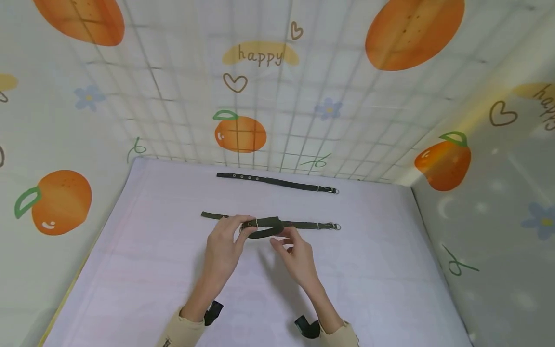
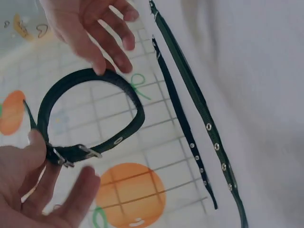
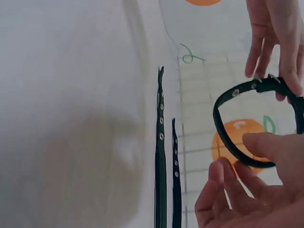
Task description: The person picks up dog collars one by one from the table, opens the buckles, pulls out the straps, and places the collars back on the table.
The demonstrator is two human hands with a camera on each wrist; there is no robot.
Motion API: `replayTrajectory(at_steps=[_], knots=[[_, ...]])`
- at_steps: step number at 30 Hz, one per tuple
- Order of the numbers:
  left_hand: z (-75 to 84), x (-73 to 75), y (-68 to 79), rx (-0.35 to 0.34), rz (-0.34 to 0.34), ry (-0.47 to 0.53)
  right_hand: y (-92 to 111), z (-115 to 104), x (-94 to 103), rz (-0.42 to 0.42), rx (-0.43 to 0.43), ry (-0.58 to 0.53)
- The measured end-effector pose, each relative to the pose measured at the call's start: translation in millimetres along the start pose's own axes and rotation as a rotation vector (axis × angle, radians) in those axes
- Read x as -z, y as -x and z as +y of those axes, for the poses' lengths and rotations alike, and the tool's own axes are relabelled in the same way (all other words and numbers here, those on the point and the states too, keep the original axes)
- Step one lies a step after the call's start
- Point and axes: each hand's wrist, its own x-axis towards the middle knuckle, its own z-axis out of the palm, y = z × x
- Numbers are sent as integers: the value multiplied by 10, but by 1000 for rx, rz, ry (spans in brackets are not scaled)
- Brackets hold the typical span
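A dark green collar, fastened into a loop, is held up over the table. My left hand pinches it at the metal buckle, thumb on one side and fingers on the other. The collar's loose tail sticks up past the thumb in the left wrist view. At the opposite side of the loop is my right hand, its fingers spread and relaxed, fingertips right at the band. Behind the hands a second dark green collar lies flat and unfastened, partly hidden by the left hand and the loop.
Farther back, a black collar lies straight, its eyelets to the left and its buckle and ring to the right. A white cloth covers the table. Walls with a printed orange pattern and a wire grid stand at the back and sides.
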Motion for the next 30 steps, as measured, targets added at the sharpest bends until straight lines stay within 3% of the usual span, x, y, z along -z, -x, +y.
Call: replayTrajectory(at_steps=[5,9,14,18,23,30], knots=[[84,50,146,-77,-67,-25,174,3,246,-2,11,2],[128,66,250,-95,-105,-18,275,-61,422,-46,94,17],[197,74,356,-118,-168,3,434,-197,485,-113,224,42],[278,95,425,-166,-220,6,554,-280,462,-106,309,45],[381,135,512,-225,-239,35,661,-314,435,-70,363,-39],[476,173,631,-228,-225,132,803,-305,431,-91,369,-242]])
